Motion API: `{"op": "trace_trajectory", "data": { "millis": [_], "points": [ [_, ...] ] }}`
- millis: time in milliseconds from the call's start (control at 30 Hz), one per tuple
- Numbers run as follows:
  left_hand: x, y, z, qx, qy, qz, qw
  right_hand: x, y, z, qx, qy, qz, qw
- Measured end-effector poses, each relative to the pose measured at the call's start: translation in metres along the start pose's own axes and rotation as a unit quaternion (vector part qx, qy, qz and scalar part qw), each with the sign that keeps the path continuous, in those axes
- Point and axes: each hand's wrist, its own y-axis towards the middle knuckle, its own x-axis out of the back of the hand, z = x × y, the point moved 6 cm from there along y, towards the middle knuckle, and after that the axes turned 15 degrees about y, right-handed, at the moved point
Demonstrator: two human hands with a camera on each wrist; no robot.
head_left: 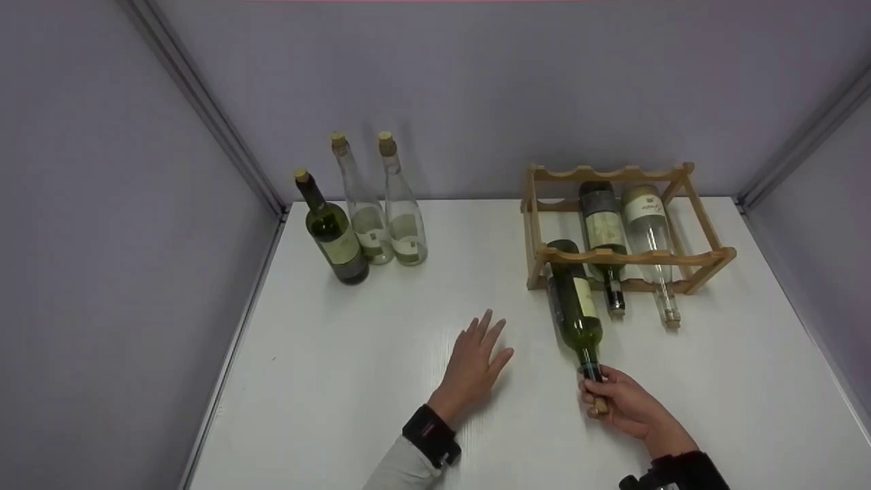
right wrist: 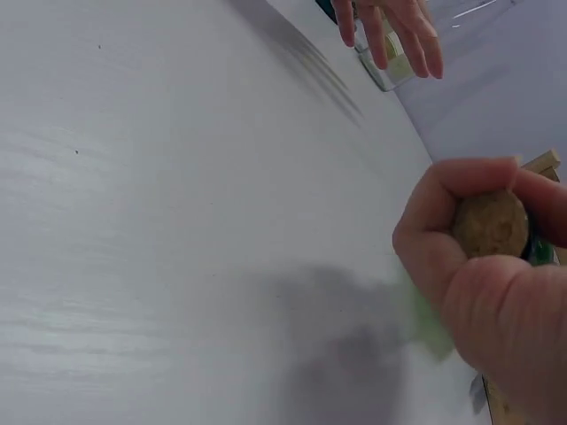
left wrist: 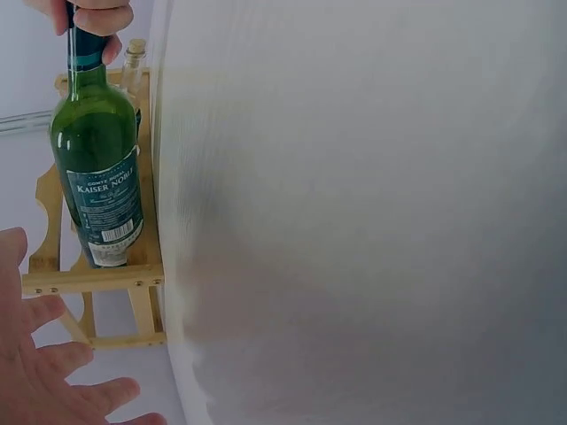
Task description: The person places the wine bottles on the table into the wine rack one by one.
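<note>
My right hand (head_left: 627,403) grips the neck of a green wine bottle (head_left: 580,327), just behind its cork. The bottle's base lies in the left part of the wooden wine rack (head_left: 633,258), under the front top rail in the head view. Its teal label shows in the left wrist view, and the cork (right wrist: 492,226) pokes out of the fist in the right wrist view. My left hand (head_left: 473,361) hovers over the table left of that bottle, fingers spread, holding nothing. Inside the rack lie a dark green bottle (head_left: 605,231) and a clear bottle (head_left: 650,231), necks toward me.
At the back left stand a corked green wine bottle (head_left: 337,241) and two clear corked bottles, one in the middle (head_left: 367,221) and one on the right (head_left: 404,221). Grey walls (head_left: 442,88) enclose the white table (head_left: 340,395) at the back and sides.
</note>
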Motion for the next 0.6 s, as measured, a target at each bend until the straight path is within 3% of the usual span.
{"op": "trace_trajectory", "data": {
  "millis": [267,600],
  "points": [
    [0.0,0.004,0.0,0.006,0.007,0.007,0.9999,0.0,0.012,0.007,0.03,-0.021,-0.036,0.9987],
    [0.002,0.025,-0.007,0.004,0.024,0.03,0.9993,0.0,0.033,0.021,0.046,-0.018,-0.06,0.997]
  ]
}}
